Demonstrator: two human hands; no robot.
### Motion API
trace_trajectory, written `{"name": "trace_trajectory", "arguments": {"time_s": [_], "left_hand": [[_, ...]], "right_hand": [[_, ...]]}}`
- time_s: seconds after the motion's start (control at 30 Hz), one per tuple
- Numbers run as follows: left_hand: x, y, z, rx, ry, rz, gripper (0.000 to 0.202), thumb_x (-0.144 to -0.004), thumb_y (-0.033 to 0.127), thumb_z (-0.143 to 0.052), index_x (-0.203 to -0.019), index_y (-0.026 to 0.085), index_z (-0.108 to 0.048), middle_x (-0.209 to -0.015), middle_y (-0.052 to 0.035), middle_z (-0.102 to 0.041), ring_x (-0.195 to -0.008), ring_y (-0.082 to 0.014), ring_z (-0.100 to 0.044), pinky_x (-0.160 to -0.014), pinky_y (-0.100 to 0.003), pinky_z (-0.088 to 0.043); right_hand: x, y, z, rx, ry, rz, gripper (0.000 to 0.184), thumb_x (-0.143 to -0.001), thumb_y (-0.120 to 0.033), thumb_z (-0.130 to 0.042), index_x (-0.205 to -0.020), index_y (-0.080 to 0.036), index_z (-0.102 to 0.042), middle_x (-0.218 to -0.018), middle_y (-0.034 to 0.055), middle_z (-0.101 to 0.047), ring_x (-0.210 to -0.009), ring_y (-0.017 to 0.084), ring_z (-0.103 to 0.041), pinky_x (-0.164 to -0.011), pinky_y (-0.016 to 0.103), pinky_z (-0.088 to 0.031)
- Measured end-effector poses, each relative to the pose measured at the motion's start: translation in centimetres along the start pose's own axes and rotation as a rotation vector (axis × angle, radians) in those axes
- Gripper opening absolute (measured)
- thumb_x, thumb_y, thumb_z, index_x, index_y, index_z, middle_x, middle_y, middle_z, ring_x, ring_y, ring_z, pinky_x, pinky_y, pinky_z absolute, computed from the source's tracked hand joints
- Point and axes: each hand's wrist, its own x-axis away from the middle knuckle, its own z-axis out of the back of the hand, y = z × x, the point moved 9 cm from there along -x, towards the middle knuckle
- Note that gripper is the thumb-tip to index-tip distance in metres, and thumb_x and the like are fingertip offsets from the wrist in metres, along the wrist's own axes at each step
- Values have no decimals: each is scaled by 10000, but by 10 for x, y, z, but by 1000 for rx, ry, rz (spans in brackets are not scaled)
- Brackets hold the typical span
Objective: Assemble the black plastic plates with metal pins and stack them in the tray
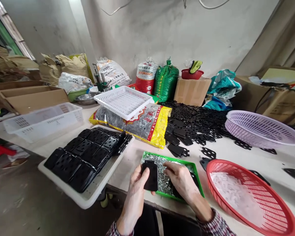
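A black plate (151, 179), probably light, stiff and slippery, best taken by its long edges, is clasped by the left hand (135, 188) over the green tray (172, 158) at the worktable's (124, 167) front edge. Metal pins (163, 186) are held there; whether any is gripped by the curled right hand (183, 180) cannot be told. White plastic pieces (236, 193) are contained in the red basket (280, 205).

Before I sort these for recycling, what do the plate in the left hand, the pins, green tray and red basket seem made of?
Plate: smooth, black, slight sheen; perhaps coated metal, though hard plastic is possible.
Pins: probably bare metal, from their silvery glints.
Green tray: likely plastic, slightly glossy, with an even, bright colour.
Red basket: likely moulded plastic, semi-gloss, judging by its regular slots.
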Motion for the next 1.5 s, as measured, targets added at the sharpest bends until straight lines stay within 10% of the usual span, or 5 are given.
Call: {"name": "trace_trajectory", "arguments": {"time_s": [0.33, 0.83, 1.13, 1.5], "left_hand": [[12, -8, -33, 135, -148, 160, 446, -833, 422, -719, -1245, 266, -652, -1318, -87, -636, -1083, -289, -658, -612, -283, -601], [19, -6, -56, 139, -294, 148, 446, -863, 400, -687, -1274, 237, -622, -1244, -92, -679, -1001, -266, -681, -636, -287, -598], [15, 0, -25, -230, 45, 0, 485, -735, 479, -756, -1127, 208, -663, -1198, -124, -692, -1199, -359, -586, -1025, -461, -476], [17, -17, -23, -127, -30, 111, 576, -803, 524, -714, -1291, 242, -597, -1435, -104, -569, -1394, -322, -437, -1085, -413, -441]], "right_hand": [[12, -4, 7, -968, 159, -186, 221, -602, -344, -885, -738, -196, -793, -744, 26, -728, -681, 157, -588, -684, 284, -478], [24, 1, 10, -996, 238, -211, 178, -603, -332, -879, -724, -224, -807, -743, 23, -741, -707, 166, -612, -705, 294, -489], [28, 4, 3, -948, 346, -209, 174, -642, -346, -846, -723, -202, -793, -771, 43, -749, -727, 198, -640, -724, 327, -514], [39, -25, 19, -509, 432, 61, 158, -830, -330, -700, -874, -227, -811, -909, 66, -788, -846, 245, -714, -808, 363, -571]]}}
